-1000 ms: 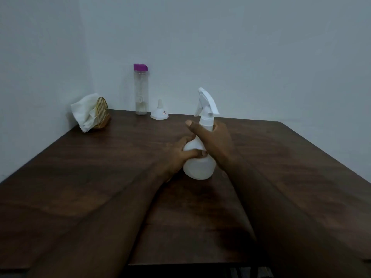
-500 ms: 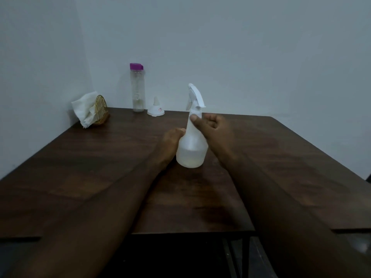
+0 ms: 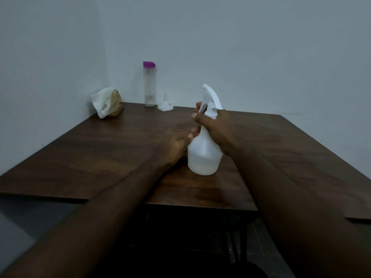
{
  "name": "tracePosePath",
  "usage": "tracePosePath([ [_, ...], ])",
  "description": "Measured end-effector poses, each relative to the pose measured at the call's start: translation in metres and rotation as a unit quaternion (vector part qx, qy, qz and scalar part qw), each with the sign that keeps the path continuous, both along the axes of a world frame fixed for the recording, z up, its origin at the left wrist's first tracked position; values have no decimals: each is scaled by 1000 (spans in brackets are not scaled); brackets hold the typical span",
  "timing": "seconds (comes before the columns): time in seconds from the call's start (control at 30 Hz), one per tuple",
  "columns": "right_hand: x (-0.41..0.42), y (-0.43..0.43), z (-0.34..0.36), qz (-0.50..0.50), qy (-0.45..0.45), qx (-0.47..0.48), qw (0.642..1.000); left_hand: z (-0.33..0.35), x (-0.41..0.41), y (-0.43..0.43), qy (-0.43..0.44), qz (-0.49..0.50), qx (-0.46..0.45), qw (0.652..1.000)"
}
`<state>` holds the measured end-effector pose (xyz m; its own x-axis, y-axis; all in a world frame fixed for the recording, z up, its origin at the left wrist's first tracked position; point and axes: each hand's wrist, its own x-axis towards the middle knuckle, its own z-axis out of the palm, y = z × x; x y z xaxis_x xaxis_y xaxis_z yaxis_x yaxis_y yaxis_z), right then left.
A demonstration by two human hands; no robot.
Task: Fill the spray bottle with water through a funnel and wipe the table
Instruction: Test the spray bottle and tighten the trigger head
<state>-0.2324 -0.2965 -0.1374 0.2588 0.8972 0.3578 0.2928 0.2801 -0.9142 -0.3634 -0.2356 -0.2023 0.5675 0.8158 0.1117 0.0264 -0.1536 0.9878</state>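
The white, translucent bottle (image 3: 203, 155) stands upright mid-surface (image 3: 100, 153), nozzle pointing away to the left, the right hand (image 3: 217, 129) holding its neck in a closed grip, the left hand (image 3: 176, 147) resting loosely open against its side.

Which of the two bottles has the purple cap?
The tall clear bottle standing by the back wall; the white spray bottle, held by the right hand, has a white trigger top.
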Motion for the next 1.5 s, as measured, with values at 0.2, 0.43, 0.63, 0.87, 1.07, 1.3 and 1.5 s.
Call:
tracePosePath([
  [0.2,-17,-23,-3,-40,45,29,998,2,1,4,78,-18,30,996],
  [0.43,-30,-74,0,-143,-37,15,989,-9,1,2,37,23,40,998],
  [0.63,-39,-127,13,-192,-105,-16,976,-10,5,4,42,44,62,996],
  [0.87,-36,-186,-1,-195,-119,-95,969,7,33,-11,1,67,127,990],
  [1.07,-16,-216,-47,-201,-19,-202,958,20,51,-7,99,137,288,943],
  [1.3,3,-215,-64,-233,-22,-214,948,-5,42,2,65,171,197,963],
  [1.5,2,-209,-67,-233,-41,-231,944,-4,40,10,-39,149,49,987],
])
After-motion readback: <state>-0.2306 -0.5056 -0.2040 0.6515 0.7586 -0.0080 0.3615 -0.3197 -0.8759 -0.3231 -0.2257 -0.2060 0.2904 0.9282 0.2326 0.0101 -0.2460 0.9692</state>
